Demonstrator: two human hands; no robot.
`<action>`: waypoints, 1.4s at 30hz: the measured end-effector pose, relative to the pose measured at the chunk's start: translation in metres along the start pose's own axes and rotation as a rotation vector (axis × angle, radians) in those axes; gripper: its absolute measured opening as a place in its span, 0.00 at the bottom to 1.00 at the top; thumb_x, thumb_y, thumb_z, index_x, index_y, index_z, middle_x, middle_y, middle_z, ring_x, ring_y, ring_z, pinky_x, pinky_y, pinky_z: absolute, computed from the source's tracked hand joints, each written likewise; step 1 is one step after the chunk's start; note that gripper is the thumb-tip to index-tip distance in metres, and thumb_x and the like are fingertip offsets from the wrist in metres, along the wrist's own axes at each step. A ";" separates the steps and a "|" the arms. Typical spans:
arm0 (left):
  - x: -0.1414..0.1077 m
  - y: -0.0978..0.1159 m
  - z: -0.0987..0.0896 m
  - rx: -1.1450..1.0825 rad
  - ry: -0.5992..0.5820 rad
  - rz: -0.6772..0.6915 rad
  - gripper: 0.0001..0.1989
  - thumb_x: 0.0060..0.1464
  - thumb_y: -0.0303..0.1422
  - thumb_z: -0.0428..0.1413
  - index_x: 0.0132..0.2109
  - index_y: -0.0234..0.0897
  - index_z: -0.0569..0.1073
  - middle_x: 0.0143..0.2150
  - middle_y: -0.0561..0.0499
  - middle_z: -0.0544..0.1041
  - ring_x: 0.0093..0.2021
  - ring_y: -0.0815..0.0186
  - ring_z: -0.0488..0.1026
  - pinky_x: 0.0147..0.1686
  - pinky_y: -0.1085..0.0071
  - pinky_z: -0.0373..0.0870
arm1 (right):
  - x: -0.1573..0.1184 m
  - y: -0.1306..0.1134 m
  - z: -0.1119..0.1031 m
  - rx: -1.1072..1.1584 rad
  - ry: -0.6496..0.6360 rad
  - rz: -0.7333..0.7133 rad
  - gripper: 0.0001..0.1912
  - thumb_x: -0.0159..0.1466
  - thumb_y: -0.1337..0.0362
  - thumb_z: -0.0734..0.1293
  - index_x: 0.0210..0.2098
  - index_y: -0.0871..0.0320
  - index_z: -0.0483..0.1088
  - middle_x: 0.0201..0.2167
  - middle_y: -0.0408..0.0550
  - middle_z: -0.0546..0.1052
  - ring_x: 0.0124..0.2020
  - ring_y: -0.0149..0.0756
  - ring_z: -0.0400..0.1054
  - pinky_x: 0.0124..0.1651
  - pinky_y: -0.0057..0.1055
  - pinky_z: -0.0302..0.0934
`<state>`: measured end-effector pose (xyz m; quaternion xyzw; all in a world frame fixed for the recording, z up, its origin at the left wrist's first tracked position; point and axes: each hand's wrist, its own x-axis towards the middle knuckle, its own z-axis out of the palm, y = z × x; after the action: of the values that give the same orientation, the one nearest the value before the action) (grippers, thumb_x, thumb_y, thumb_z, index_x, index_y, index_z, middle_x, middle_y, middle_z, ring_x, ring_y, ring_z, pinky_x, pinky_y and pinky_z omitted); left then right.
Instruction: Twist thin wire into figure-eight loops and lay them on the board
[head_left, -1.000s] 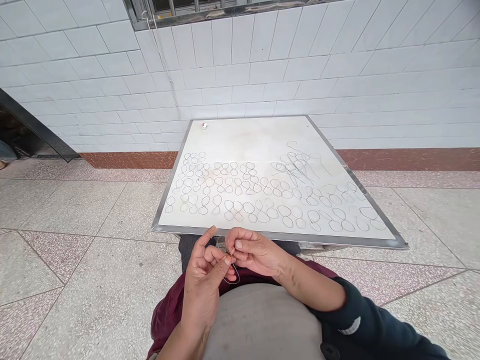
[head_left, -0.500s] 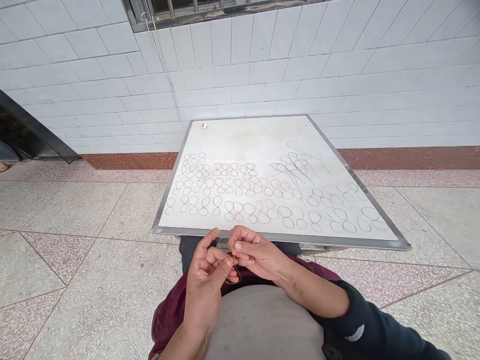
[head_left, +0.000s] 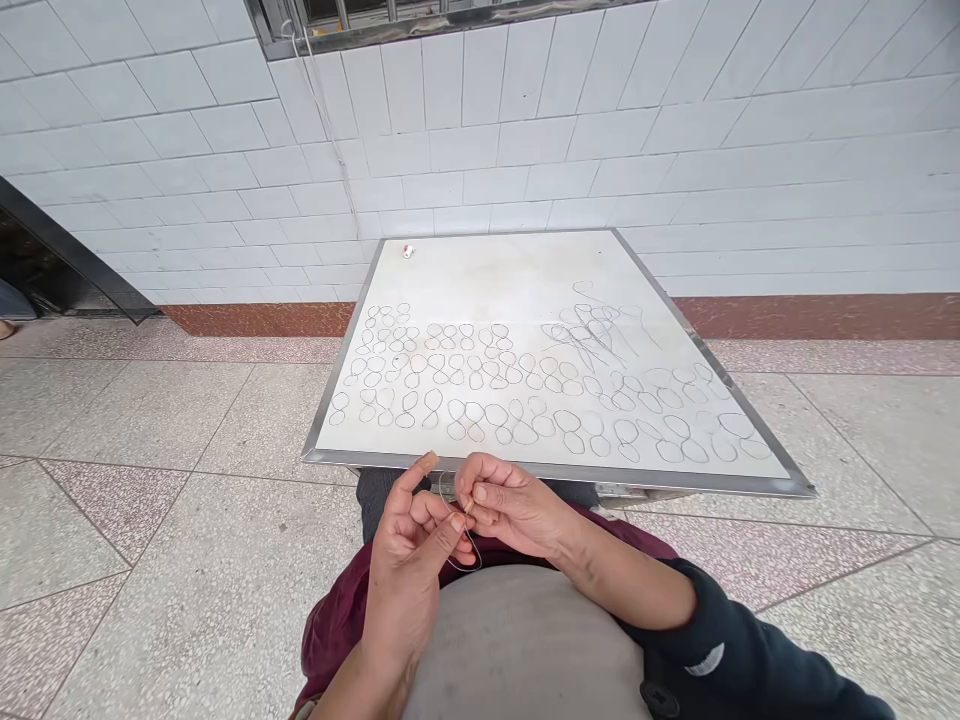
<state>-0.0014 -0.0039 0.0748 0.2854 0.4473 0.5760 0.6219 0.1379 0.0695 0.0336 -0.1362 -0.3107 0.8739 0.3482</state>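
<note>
Between my hands is a thin wire loop (head_left: 479, 566), bent into rounded curves, above my lap at the table's near edge. My left hand (head_left: 420, 540) pinches the wire between thumb and a finger, with its index finger raised. My right hand (head_left: 514, 505) meets it from the right, thumb and fingertips closed on the same wire. The fingertips of both hands nearly touch where the wire crosses. On the white table (head_left: 495, 275) lie rows of figure-eight wire loops (head_left: 466, 420). A loose heap of wires (head_left: 592, 330) lies at the table's right side.
A small red and white object (head_left: 408, 251) sits at the table's far left corner. Behind the table stands a white tiled wall (head_left: 465, 150) with a barred window and hanging cords. Grey metal trim (head_left: 555, 470) borders the table.
Both hands keep their hold on the wire with only slight finger shifts. The view has moved very slightly.
</note>
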 end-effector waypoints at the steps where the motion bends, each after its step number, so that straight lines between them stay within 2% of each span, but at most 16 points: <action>1: 0.000 0.000 0.000 0.005 0.000 0.000 0.29 0.53 0.31 0.62 0.61 0.43 0.65 0.28 0.57 0.72 0.27 0.72 0.70 0.30 0.75 0.70 | 0.000 0.000 0.001 0.001 0.008 -0.007 0.09 0.58 0.62 0.75 0.32 0.59 0.72 0.28 0.41 0.71 0.22 0.21 0.56 0.24 0.21 0.50; 7: 0.002 0.000 0.000 0.034 0.000 0.024 0.28 0.54 0.31 0.62 0.61 0.43 0.65 0.28 0.58 0.72 0.27 0.73 0.70 0.30 0.75 0.71 | 0.001 0.004 0.006 -0.025 0.070 -0.061 0.08 0.59 0.62 0.74 0.32 0.58 0.72 0.22 0.37 0.67 0.21 0.22 0.55 0.25 0.21 0.52; 10: 0.002 0.003 -0.002 0.064 -0.001 0.024 0.30 0.54 0.31 0.62 0.62 0.43 0.63 0.27 0.59 0.72 0.25 0.73 0.70 0.30 0.75 0.71 | 0.001 0.003 0.003 -0.064 0.070 -0.049 0.11 0.61 0.57 0.72 0.36 0.58 0.73 0.25 0.40 0.69 0.24 0.24 0.59 0.26 0.22 0.54; 14: 0.003 0.006 -0.005 0.082 0.008 0.013 0.33 0.52 0.31 0.64 0.63 0.42 0.61 0.27 0.59 0.73 0.23 0.74 0.70 0.28 0.76 0.70 | 0.004 -0.003 -0.002 -0.105 -0.023 -0.010 0.21 0.62 0.48 0.69 0.42 0.60 0.74 0.34 0.46 0.70 0.28 0.25 0.61 0.27 0.22 0.56; 19: 0.004 0.006 -0.006 0.099 -0.002 -0.008 0.36 0.50 0.31 0.64 0.64 0.42 0.61 0.27 0.58 0.74 0.23 0.73 0.70 0.27 0.75 0.71 | 0.008 -0.003 -0.007 -0.127 -0.090 -0.015 0.18 0.61 0.51 0.70 0.44 0.57 0.72 0.43 0.48 0.72 0.26 0.23 0.60 0.24 0.21 0.55; 21: 0.004 0.006 -0.006 0.095 -0.026 -0.031 0.37 0.49 0.31 0.65 0.65 0.42 0.60 0.27 0.58 0.74 0.23 0.73 0.70 0.26 0.75 0.71 | 0.009 -0.002 -0.009 -0.122 -0.138 -0.017 0.20 0.62 0.51 0.70 0.47 0.55 0.70 0.46 0.49 0.73 0.24 0.21 0.58 0.23 0.21 0.54; 24: 0.004 0.004 -0.006 0.094 -0.053 -0.042 0.38 0.50 0.31 0.64 0.65 0.41 0.57 0.27 0.57 0.74 0.23 0.73 0.69 0.25 0.74 0.71 | 0.010 0.001 -0.012 -0.114 -0.233 0.002 0.24 0.62 0.50 0.69 0.53 0.56 0.68 0.42 0.49 0.76 0.21 0.21 0.55 0.23 0.22 0.56; 26: 0.004 0.002 -0.007 0.102 -0.064 -0.030 0.37 0.52 0.30 0.63 0.65 0.41 0.57 0.27 0.58 0.74 0.23 0.73 0.69 0.26 0.74 0.71 | 0.010 0.003 -0.013 -0.117 -0.245 -0.011 0.23 0.62 0.51 0.70 0.52 0.57 0.70 0.39 0.47 0.76 0.22 0.22 0.57 0.25 0.23 0.58; 30: 0.004 0.000 -0.008 0.125 -0.080 -0.016 0.35 0.54 0.30 0.62 0.65 0.42 0.57 0.27 0.58 0.73 0.24 0.72 0.70 0.27 0.74 0.72 | 0.010 0.003 -0.012 -0.177 -0.154 -0.079 0.19 0.60 0.53 0.72 0.45 0.57 0.74 0.41 0.48 0.75 0.25 0.23 0.59 0.27 0.22 0.58; 35: 0.005 -0.001 -0.010 0.113 -0.018 0.048 0.31 0.55 0.29 0.61 0.63 0.43 0.61 0.28 0.59 0.73 0.25 0.74 0.71 0.29 0.76 0.71 | 0.005 -0.001 -0.005 -0.309 -0.058 -0.115 0.22 0.63 0.49 0.68 0.51 0.55 0.68 0.49 0.51 0.72 0.30 0.25 0.62 0.30 0.24 0.61; 39: 0.008 -0.003 -0.013 0.078 0.107 0.135 0.28 0.56 0.29 0.61 0.61 0.44 0.63 0.28 0.59 0.74 0.28 0.74 0.72 0.34 0.76 0.72 | -0.005 0.004 0.006 -0.558 0.046 -0.145 0.13 0.62 0.59 0.71 0.42 0.54 0.65 0.37 0.43 0.71 0.32 0.27 0.67 0.34 0.26 0.63; 42: 0.010 -0.006 -0.017 0.035 0.160 0.179 0.27 0.55 0.29 0.61 0.61 0.45 0.64 0.29 0.59 0.74 0.28 0.74 0.72 0.33 0.77 0.72 | -0.009 0.015 0.012 -0.803 0.129 -0.181 0.07 0.64 0.64 0.68 0.40 0.55 0.65 0.36 0.44 0.72 0.34 0.31 0.71 0.35 0.29 0.65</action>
<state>-0.0144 0.0024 0.0601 0.2879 0.4782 0.6424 0.5251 0.1312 0.0497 0.0337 -0.2876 -0.6151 0.6390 0.3615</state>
